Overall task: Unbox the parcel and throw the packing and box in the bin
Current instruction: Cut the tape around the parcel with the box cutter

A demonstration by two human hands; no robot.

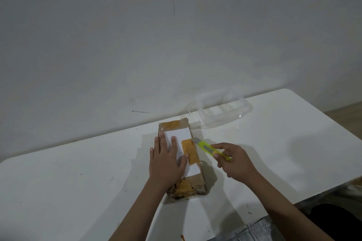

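A pale, matt wall [117,35] with a few dark scuffs fills the frame from nine o'clock round to two o'clock. Below it a smooth white bench [68,182] with rounded corners runs from eight o'clock up to three o'clock, its surface lightly speckled with marks. Just below the centre of the view, toward six o'clock, lies the parcel [193,181], a flat, oblong cardboard box, brown and rumpled, lying lengthwise away from the person and still closed; glossy orange-brown tape [189,152] crosses its top and both ends, and a white paper label [179,134] is stuck on its upper face. At one o'clock from the parcel, well apart from the hands, sits a clear plastic container [223,110], rectangular with rounded corners, thin-walled and shiny; whether anything is in it cannot be told. The left hand [166,162] lies flat on the parcel, fingers spread, palm down on the label. The right hand [234,162], at three o'clock from the parcel, is curled around a lime-green utility knife [210,149], thumb along the handle; the grey blade end points to ten o'clock and meets the parcel's right edge beside the tape. At five o'clock a strip of grey fabric [252,231] shows at the frame's lower edge.
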